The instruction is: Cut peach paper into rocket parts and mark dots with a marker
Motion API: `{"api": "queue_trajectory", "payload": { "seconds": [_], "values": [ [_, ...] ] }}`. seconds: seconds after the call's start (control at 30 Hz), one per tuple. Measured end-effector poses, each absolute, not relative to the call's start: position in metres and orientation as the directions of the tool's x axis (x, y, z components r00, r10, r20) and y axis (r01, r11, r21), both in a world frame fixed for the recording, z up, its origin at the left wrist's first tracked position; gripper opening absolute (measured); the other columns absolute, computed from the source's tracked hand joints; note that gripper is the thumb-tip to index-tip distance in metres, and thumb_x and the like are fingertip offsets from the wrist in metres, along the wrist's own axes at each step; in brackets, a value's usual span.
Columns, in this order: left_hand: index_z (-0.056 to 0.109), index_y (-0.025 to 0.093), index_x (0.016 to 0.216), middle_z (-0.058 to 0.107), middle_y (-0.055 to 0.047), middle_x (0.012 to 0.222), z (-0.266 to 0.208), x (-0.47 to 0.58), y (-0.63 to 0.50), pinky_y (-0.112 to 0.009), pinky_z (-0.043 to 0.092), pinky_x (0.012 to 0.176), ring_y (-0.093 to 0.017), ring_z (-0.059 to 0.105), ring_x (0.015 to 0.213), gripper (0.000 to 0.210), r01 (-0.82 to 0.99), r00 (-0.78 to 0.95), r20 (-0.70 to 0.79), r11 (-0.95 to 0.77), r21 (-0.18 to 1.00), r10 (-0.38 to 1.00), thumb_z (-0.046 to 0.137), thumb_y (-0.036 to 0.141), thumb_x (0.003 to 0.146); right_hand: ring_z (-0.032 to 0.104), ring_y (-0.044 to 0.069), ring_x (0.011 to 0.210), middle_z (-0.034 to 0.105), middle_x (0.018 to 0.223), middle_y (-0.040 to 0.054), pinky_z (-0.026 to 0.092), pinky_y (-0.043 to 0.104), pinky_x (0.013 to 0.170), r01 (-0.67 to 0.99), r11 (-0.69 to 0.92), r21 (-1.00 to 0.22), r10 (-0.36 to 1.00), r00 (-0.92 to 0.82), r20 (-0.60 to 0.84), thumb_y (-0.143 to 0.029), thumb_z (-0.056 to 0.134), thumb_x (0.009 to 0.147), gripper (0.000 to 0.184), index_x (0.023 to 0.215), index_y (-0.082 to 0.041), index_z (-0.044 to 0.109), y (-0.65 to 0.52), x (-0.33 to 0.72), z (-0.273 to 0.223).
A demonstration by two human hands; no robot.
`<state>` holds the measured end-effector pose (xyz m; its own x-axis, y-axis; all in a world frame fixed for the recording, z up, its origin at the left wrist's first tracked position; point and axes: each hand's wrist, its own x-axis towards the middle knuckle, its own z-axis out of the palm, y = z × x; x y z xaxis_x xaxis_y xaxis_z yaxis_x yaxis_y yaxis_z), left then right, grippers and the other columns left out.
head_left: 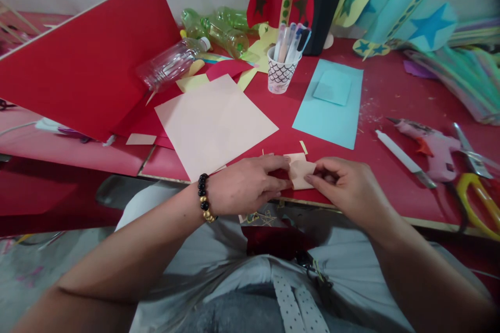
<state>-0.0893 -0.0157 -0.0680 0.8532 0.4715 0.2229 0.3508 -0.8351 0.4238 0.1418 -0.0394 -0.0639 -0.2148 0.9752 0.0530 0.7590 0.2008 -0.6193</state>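
1. The slip (301,173), a cream piece of paper with a raised flap, is at the near edge of the red table (390,86), between the two hands.
2. The right hand (344,179) pinches the slip's right side between thumb and fingers.
3. The left hand (250,182) has its fingers slightly spread, their tips at the slip's left side; whether they pinch it, I cannot tell. A beaded bracelet (203,199) circles that wrist.
4. Just beyond the left hand lies a cream sheet (214,119); to its right, a blue sheet (328,122) bears a smaller blue piece (333,87).
5. Between the sheets, farther off, a cup (280,78) printed with black scales holds pens (288,47); any print on them is too small to read.
6. At the far side, the red model (272,2) has dark stars and a strip of green dots; the blue model (396,10) carries blue stars.
7. Far left, a clear bottle (172,62) lies beside a red board (97,52), with green bottles (224,31) beyond.
8. On the right are a white tool (398,152), a pink glue gun (439,148) and yellow-handled scissors (466,196).
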Motion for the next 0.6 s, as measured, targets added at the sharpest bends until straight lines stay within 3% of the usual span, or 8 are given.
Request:
{"api": "queue_trajectory", "payload": {
  "seconds": [0.23,0.43,0.6],
  "values": [
    [0.067,0.020,0.114,0.050,-0.012,0.132,-0.0676,-0.0899,-0.0165,-0.034,0.049,0.095,-0.021,0.056,0.113,0.028,0.388,0.844,0.180,-0.807,0.446,0.506,0.051,0.020,0.091,0.048,0.010,0.049,0.059,0.056,-0.0038,0.035,0.023,0.048,0.772,0.205,-0.602,0.975,-0.215,0.057,-0.024,0.066,0.079,0.012,0.068,-0.020,0.061,-0.0372,0.1400,-0.0638],
    [0.069,0.019,0.108,0.056,-0.011,0.116,-0.0614,-0.0874,-0.0189,-0.038,0.047,0.095,-0.024,0.052,0.110,0.024,0.406,0.852,0.166,-0.827,0.390,0.496,0.055,0.024,0.089,0.049,0.011,0.046,0.059,0.054,-0.0035,0.035,0.023,0.047,0.787,0.209,-0.581,0.973,-0.229,0.041,-0.026,0.067,0.077,0.011,0.069,-0.020,0.064,-0.0336,0.1395,-0.0623],
    [0.065,0.017,0.113,0.057,-0.010,0.125,-0.0588,-0.0865,-0.0198,-0.039,0.042,0.102,-0.024,0.048,0.117,0.026,0.376,0.874,0.168,-0.853,0.362,0.456,0.055,0.023,0.089,0.048,0.011,0.043,0.057,0.050,-0.0040,0.035,0.023,0.046,0.786,0.180,-0.591,0.977,-0.215,0.012,-0.029,0.068,0.077,0.012,0.069,-0.020,0.064,-0.0322,0.1404,-0.0628]
  ]
}}
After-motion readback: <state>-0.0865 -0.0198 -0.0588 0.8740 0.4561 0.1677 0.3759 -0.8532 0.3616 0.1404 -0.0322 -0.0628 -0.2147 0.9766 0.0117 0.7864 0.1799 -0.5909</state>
